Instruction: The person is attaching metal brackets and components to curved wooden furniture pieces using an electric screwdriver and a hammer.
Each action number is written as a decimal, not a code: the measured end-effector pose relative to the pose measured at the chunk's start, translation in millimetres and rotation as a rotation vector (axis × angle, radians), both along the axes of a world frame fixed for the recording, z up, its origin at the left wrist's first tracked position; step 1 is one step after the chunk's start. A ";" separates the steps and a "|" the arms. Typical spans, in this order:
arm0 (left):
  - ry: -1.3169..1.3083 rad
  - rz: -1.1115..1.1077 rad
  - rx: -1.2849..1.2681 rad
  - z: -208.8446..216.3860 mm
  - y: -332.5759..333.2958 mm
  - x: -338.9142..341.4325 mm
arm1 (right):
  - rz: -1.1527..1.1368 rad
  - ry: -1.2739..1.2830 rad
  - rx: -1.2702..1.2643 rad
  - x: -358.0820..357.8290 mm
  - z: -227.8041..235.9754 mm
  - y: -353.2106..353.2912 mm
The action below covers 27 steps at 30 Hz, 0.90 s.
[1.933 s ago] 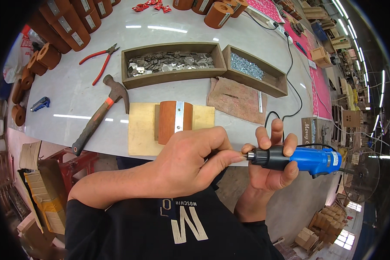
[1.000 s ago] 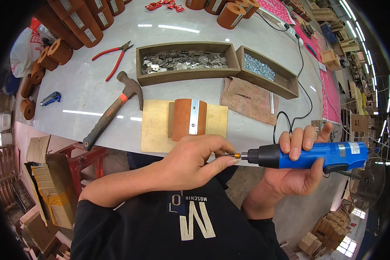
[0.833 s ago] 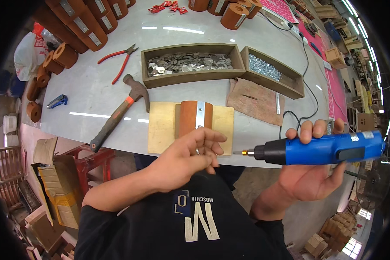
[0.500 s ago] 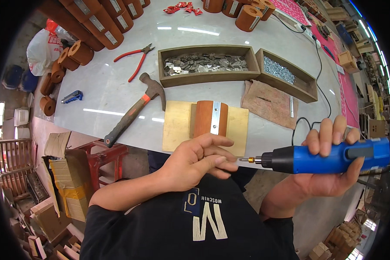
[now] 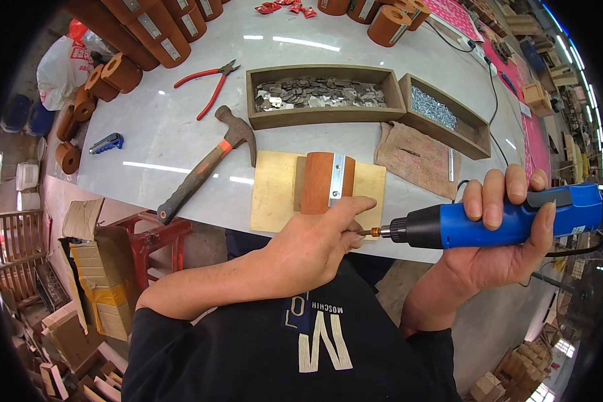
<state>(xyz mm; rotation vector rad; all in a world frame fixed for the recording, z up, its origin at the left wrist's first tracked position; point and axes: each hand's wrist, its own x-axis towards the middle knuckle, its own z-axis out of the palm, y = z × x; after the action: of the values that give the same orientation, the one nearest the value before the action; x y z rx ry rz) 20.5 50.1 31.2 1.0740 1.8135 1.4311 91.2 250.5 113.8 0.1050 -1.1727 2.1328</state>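
Note:
My right hand (image 5: 509, 231) is wrapped round a blue electric screwdriver (image 5: 479, 224) with a black nose, its bit (image 5: 376, 232) pointing left. At the bit's tip, the thumb and curled fingers of my left hand (image 5: 315, 244) are pinched together, while the index finger stretches out above. Whatever lies in the pinch is too small and hidden to name. Just beyond the left hand, a brown wooden cylinder (image 5: 318, 181) rests on a pale wooden board (image 5: 273, 194). A metal strip (image 5: 338, 175) with a screw near its lower end runs along the cylinder.
Left of the board lie a claw hammer (image 5: 197, 175), red-handled pliers (image 5: 214, 87) and a blue utility knife (image 5: 107, 143). Behind it stand a tray of metal plates (image 5: 325, 120) and a tray of screws (image 5: 472, 144). A brown cloth (image 5: 409, 164) lies at right; more cylinders (image 5: 388, 27) stand farther back.
The screwdriver has moved slightly left and up, its bit now meeting my left fingertips. My left fingers have gone from loosely spread to pinched, with the index finger extended.

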 end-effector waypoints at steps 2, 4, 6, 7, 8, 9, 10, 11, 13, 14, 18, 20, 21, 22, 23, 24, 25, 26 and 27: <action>0.089 -0.001 -0.049 6.1 -0.5 -2.2 | 0.010 -0.008 0.026 -4.2 -2.3 -2.8; 0.177 0.009 -0.104 4.1 -2.3 -2.0 | 0.034 -0.011 0.026 -8.2 -5.1 -5.6; 0.288 0.043 -0.043 -4.1 -1.1 -1.2 | 0.039 -0.015 0.032 -8.8 -4.6 -6.7; 0.286 0.045 -0.042 -4.1 -0.8 -1.9 | 0.045 -0.015 0.029 -8.8 -4.3 -7.2; 0.306 0.042 -0.042 -3.5 -0.3 -3.0 | 0.051 -0.014 0.026 -9.0 -4.2 -7.2; 0.326 0.038 -0.042 -2.7 -0.1 -3.6 | 0.054 -0.016 0.026 -9.3 -5.7 -6.0; 0.325 0.039 -0.041 -1.8 0.0 -3.8 | 0.040 -0.013 0.028 -9.2 -8.5 -3.8; 0.348 0.041 -0.046 -0.7 0.2 -4.1 | 0.026 -0.010 0.029 -9.3 -9.9 -2.6; 0.370 0.042 -0.050 -0.2 0.3 -4.3 | 0.014 -0.019 0.030 -9.5 -9.5 -3.8; 0.402 0.027 -0.081 -0.2 -0.4 -4.0 | 0.004 -0.026 0.029 -9.8 -9.4 -4.9; 0.472 0.004 -0.069 -4.6 0.7 -3.0 | 0.010 -0.055 0.084 -11.0 -5.1 -10.2; 0.496 -0.003 -0.065 -4.4 -0.1 -2.8 | -0.011 -0.092 0.092 -10.4 -4.9 -11.4; 0.520 -0.011 -0.064 -4.1 -0.3 -2.8 | -0.012 -0.091 0.093 -10.5 -5.3 -11.1; 0.521 -0.011 -0.063 -3.2 0.3 -2.8 | -0.019 -0.101 0.085 -10.6 -6.2 -10.7; 0.519 0.008 -0.030 -2.0 1.1 -2.6 | -0.028 -0.112 0.078 -10.3 -6.6 -10.3; 0.516 0.027 0.002 -1.3 1.7 -2.4 | -0.031 -0.112 0.078 -10.0 -6.5 -10.1; 0.516 0.024 0.003 -1.4 1.7 -2.4 | -0.042 -0.114 0.066 -9.7 -6.5 -9.9; 0.522 0.028 0.010 -1.5 1.0 -2.1 | -0.050 -0.117 0.054 -9.4 -6.7 -9.8; 0.527 0.031 0.016 -1.5 0.6 -1.8 | -0.051 -0.118 0.052 -9.1 -6.7 -9.4</action>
<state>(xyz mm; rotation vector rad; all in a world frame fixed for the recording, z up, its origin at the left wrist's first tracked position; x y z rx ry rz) 18.7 50.7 29.7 1.5459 2.1811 1.2561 82.1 241.1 107.1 -0.0278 -1.2853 2.0886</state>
